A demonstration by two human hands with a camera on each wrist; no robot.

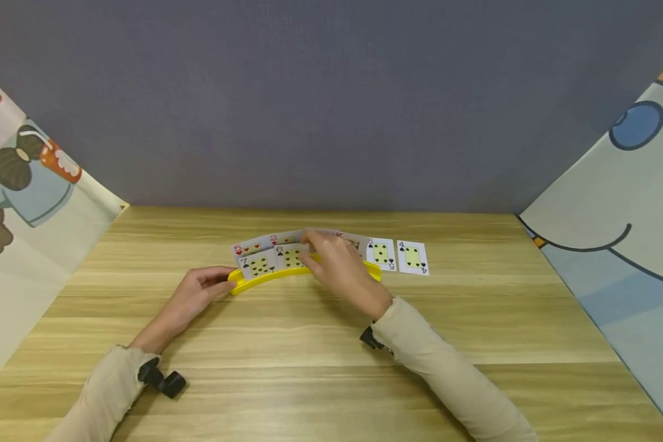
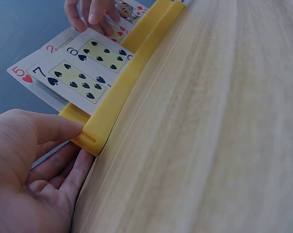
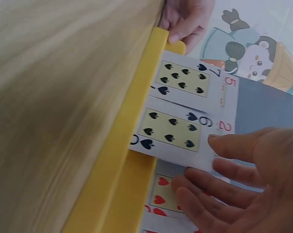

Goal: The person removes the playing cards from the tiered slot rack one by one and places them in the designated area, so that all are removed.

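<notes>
A curved yellow card holder (image 1: 265, 280) on the table carries two overlapping rows of playing cards. Its left end is held between the thumb and fingers of my left hand (image 1: 196, 296). In its front row stand the seven of spades (image 3: 182, 80) and the six of spades (image 3: 168, 128). Behind them show the five of hearts (image 2: 21, 74) and a red two (image 2: 50, 48). My right hand (image 1: 339, 270) is at the upper right edge of the six of spades, thumb and fingers spread apart and touching its edge. That hand partly hides the cards behind it.
Right of the holder, the five of spades (image 1: 381, 253) and four of spades (image 1: 412, 257) lie face up on the wooden table (image 1: 287, 374). A red king (image 1: 355, 241) stands at the holder's right part. A grey wall panel (image 1: 331, 110) rises behind the table.
</notes>
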